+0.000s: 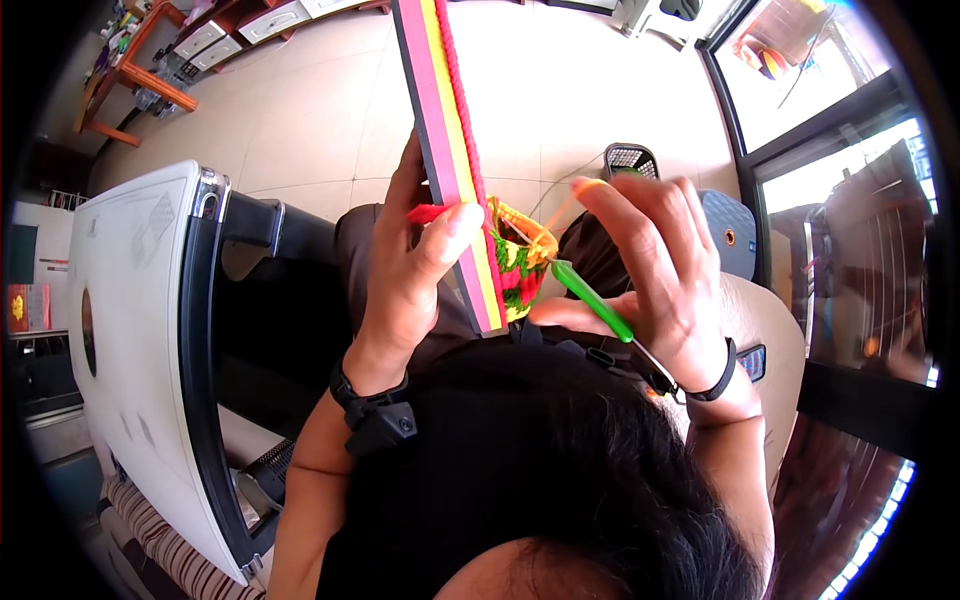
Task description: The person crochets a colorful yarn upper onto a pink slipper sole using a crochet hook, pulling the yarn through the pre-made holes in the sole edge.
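Note:
My left hand (401, 289) grips a long layered slipper sole (444, 142) with dark, pink and yellow bands, its thumb across the near side. Red yarn (463, 112) runs along the sole's edge. At the near end, a crocheted upper (517, 281) in red, green and yellow joins the sole, with an orange-yellow rim. My right hand (671, 255) holds a crochet hook (596, 304) with a green handle; its tip meets the rim. Orange yarn (559, 217) stretches from the rim to my raised right index finger. A red yarn end (426, 214) sticks out beside my left thumb.
A white-topped table (135, 300) with a dark edge stands at my left. Beyond my knees a black plastic basket (631, 159) sits on the tiled floor (315, 112). A phone (752, 362) lies on the beige seat (765, 322) at my right, near framed glass panels (840, 187).

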The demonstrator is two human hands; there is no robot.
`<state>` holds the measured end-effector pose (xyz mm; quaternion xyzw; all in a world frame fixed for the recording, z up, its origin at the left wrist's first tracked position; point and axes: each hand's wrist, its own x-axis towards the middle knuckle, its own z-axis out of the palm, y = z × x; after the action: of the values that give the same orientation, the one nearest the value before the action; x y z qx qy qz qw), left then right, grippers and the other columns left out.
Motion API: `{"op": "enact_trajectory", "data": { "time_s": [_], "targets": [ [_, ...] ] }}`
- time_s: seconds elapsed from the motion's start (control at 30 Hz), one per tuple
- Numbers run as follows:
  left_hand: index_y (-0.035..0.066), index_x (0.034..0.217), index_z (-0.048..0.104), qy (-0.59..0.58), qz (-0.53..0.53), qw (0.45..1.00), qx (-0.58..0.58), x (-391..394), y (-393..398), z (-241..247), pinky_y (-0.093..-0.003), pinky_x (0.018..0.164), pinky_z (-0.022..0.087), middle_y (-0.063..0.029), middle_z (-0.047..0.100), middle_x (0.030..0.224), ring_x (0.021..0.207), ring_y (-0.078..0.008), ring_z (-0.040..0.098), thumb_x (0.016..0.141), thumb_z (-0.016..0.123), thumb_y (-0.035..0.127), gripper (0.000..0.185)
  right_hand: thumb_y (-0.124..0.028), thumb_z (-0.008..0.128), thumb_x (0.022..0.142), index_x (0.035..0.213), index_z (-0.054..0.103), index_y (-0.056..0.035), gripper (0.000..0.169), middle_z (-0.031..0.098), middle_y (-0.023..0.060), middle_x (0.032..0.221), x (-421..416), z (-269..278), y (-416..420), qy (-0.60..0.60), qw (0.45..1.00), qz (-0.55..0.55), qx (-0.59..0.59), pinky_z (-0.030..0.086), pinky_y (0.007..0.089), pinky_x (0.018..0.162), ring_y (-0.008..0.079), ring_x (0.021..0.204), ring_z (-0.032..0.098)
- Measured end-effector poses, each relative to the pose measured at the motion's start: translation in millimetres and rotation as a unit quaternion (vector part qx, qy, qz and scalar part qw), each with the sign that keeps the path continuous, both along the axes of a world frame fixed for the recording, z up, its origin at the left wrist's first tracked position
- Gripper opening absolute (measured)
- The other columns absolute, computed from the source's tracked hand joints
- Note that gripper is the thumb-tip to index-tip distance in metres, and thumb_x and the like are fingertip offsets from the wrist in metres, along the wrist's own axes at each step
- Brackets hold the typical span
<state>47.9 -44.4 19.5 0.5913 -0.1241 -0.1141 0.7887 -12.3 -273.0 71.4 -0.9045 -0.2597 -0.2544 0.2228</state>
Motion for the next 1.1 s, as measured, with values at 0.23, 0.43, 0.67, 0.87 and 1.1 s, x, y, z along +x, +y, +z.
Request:
{"op": "enact_trajectory", "data": {
  "time_s": [0.23, 0.43, 0.67, 0.87, 1.1],
  "targets": [
    [-0.006, 0.167, 0.023, -0.013, -0.029, 0.998, 0.050, -5, 0, -1, -0.0365, 0.112, 0.048, -0.0143, 0.061, 0.133, 0.126, -0.0188, 0.060, 0.098, 0.072, 0.040, 0.096, -0.074, 0.087, 0.062, 0.106, 0.064, -0.0039, 0.086, 0.058, 0.0109, 0.095, 25, -1, 14, 0.041, 0.997, 0.052, -0.025, 0.044, 0.0428, 0.077, 0.0299, 0.083, 0.057],
    [-0.006, 0.166, 0.027, 0.002, 0.005, 1.000, 0.009, -7, 0, -2, -0.0345, 0.105, 0.052, -0.0133, 0.064, 0.128, 0.116, -0.0193, 0.066, 0.099, 0.071, 0.037, 0.090, -0.047, 0.090, 0.076, 0.080, 0.065, -0.0094, 0.046, 0.048, 0.0023, 0.069, 15, -3, -9, -0.034, 0.999, 0.020, 0.001, 0.038, 0.0392, 0.065, 0.0221, 0.066, 0.051],
    [-0.001, 0.141, 0.053, 0.138, -0.072, 0.984, -0.084, -6, 3, -10, -0.0365, 0.095, 0.056, -0.0125, 0.067, 0.119, 0.106, -0.0191, 0.069, 0.103, 0.062, 0.045, 0.061, -0.033, 0.090, 0.079, 0.096, 0.076, -0.0087, 0.033, 0.052, -0.0003, 0.075, -4, -16, -18, -0.107, 0.991, 0.082, -0.006, 0.038, 0.0358, 0.061, 0.0193, 0.065, 0.050],
    [-0.001, 0.138, 0.057, 0.297, -0.182, 0.937, -0.041, -17, 6, 28, -0.0345, 0.089, 0.058, -0.0143, 0.070, 0.113, 0.098, -0.0213, 0.071, 0.102, 0.060, 0.056, 0.067, -0.039, 0.089, 0.079, 0.098, 0.080, -0.0069, 0.038, 0.058, 0.0033, 0.075, 1, -7, -32, 0.023, 0.975, 0.182, 0.127, 0.040, 0.0356, 0.058, 0.0209, 0.066, 0.055],
    [-0.003, 0.133, 0.063, 0.377, -0.242, 0.894, 0.031, -17, 11, 38, -0.0319, 0.087, 0.059, -0.0139, 0.075, 0.111, 0.092, -0.0190, 0.073, 0.102, 0.057, 0.061, 0.071, -0.013, 0.080, 0.096, 0.091, 0.073, 0.0028, 0.018, 0.069, 0.0090, 0.084, 23, -9, -37, 0.377, 0.789, 0.316, 0.368, 0.051, 0.0325, 0.070, 0.0193, 0.076, 0.066]
  ]
}}
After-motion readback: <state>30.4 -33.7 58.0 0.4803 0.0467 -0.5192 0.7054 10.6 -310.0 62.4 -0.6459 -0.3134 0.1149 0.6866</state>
